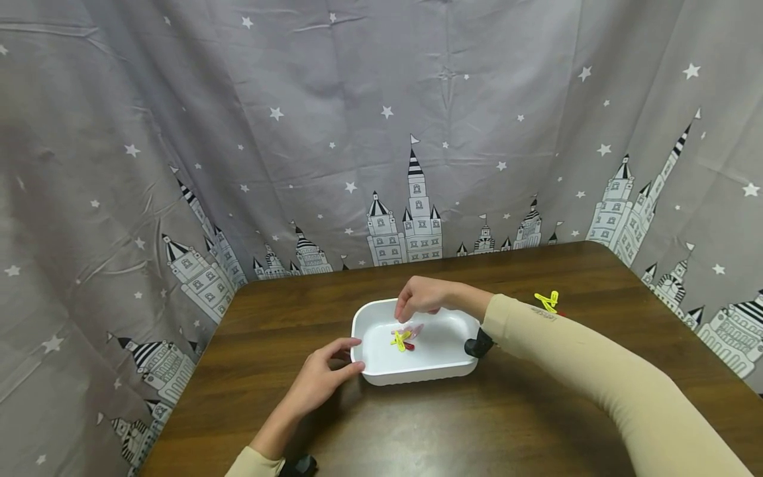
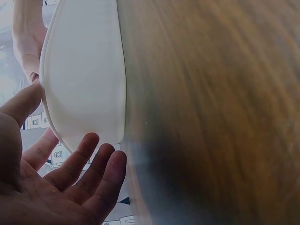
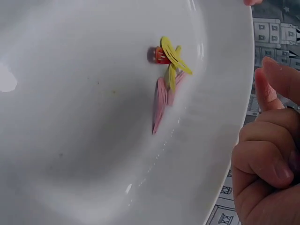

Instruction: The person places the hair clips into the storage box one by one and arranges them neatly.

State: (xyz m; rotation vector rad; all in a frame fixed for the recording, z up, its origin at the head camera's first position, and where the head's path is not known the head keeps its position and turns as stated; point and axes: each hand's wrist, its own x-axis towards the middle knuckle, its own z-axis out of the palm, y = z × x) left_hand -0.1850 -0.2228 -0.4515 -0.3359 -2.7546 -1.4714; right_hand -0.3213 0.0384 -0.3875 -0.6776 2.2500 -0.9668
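Note:
A white oval-cornered tray point(image 1: 417, 377) sits on the wooden table. Inside it lies a small pile of yellow snap hair clips point(image 3: 174, 58), pink snap hair clips point(image 3: 160, 103) and a red hair clip point(image 3: 161, 56). At the tray's left end, my left hand point(image 1: 324, 371) touches the rim with thumb and index finger, its other fingers loosely extended beside the outer wall. My right hand point(image 1: 420, 297) is over the tray's far side, above the pile, its fingers curled. Nothing shows between its thumb and index finger in the right wrist view.
More yellow hair clips point(image 1: 547, 301) lie at the table's back right, with a bit of red point(image 1: 561, 314) beside them, partly behind my right sleeve point(image 1: 572, 351). A grey curtain point(image 1: 310, 132) printed with castles and stars hangs behind the wooden table point(image 1: 286, 318).

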